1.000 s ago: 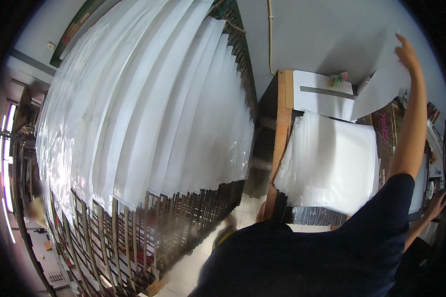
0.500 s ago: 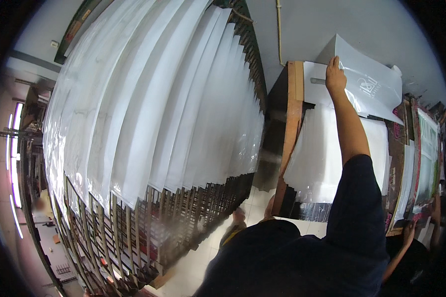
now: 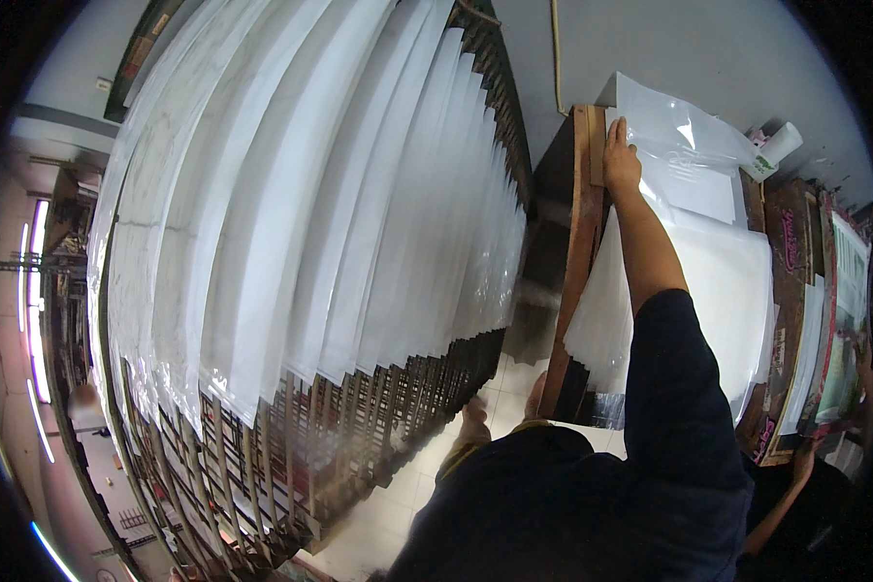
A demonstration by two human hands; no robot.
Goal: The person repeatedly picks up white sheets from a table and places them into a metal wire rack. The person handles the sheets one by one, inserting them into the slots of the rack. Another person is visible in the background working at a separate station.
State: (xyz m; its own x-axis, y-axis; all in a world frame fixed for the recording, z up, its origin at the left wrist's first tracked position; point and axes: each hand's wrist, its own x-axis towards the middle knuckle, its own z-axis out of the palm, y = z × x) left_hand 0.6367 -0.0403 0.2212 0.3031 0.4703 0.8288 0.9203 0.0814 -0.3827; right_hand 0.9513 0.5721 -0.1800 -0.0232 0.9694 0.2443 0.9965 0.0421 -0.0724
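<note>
My right hand reaches over the worktable, fingers bent round the left edge of a clear plastic sheet. The sheet curls up at the back of the table, with glare across it. Below the hand and right of the forearm lies a stack of white translucent sheets, with its layered edges fanning out at the left. The table's wooden left edge runs beside my hand. My left hand is out of view.
A tall metal rack on the left bears many overlapping translucent sheets. At the table's back right stands a white roll. Framed screens lean on the far right, where another person's hand touches a frame.
My right hand has moved left toward the table's wooden edge with the plastic sheet. The sheet has shifted left and lower, and the white roll behind it now shows.
</note>
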